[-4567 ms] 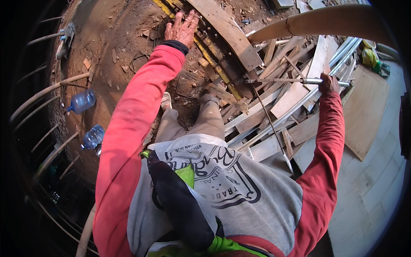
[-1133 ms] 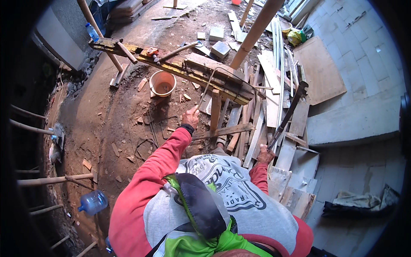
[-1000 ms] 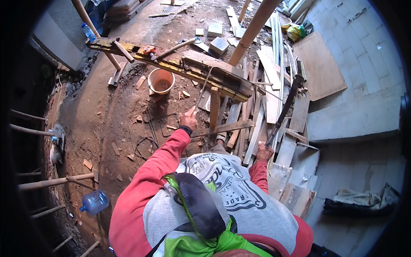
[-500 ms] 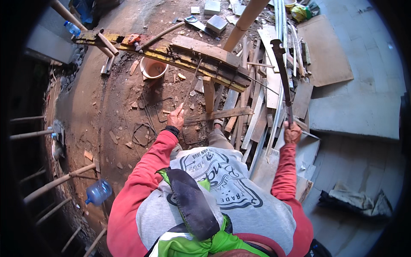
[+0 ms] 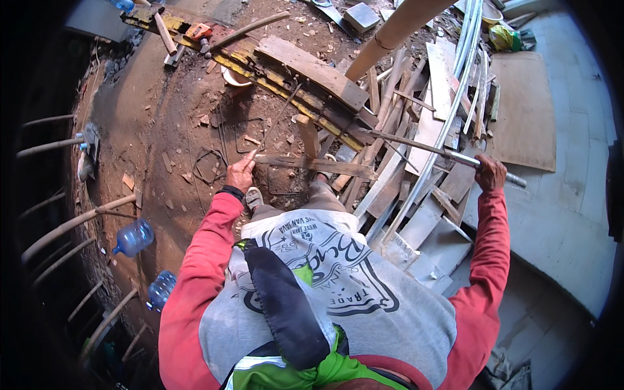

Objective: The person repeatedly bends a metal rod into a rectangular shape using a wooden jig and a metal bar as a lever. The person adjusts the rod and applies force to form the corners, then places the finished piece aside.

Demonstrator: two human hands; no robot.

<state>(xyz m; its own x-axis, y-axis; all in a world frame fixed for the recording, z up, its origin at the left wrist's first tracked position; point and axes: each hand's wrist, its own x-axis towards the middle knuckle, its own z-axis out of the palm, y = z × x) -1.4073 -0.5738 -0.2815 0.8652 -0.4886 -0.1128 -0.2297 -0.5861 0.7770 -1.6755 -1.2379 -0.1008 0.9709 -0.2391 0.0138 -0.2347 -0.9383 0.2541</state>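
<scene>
My right hand (image 5: 491, 173) is wrapped round the pipe-like handle of a long metal bending bar (image 5: 422, 146). The bar lies nearly level, its far end against the right end of a worn yellow-edged beam (image 5: 260, 77). My left hand (image 5: 240, 172) is closed, fingers pinched, around the near end of what looks like a thin steel rod (image 5: 292, 95). That rod slants away from me and crosses the beam's top. Just right of my left hand, a wooden plank (image 5: 318, 166) runs across a short post (image 5: 307, 135) under the beam.
An orange tool (image 5: 199, 31) and a hammer (image 5: 207, 47) rest on the beam. A white bucket (image 5: 235, 77) stands partly behind it. Bent rods (image 5: 211, 166) lie on the dirt. Scrap boards (image 5: 390, 188) pile up at the right, beside a bamboo pole (image 5: 383, 45). Blue bottles (image 5: 134, 237) lie at the left.
The bar has swung from pointing away from me, raised, to lying across toward the beam's end. My right hand has moved right and slightly up; my left hand has shifted left. The view has shifted.
</scene>
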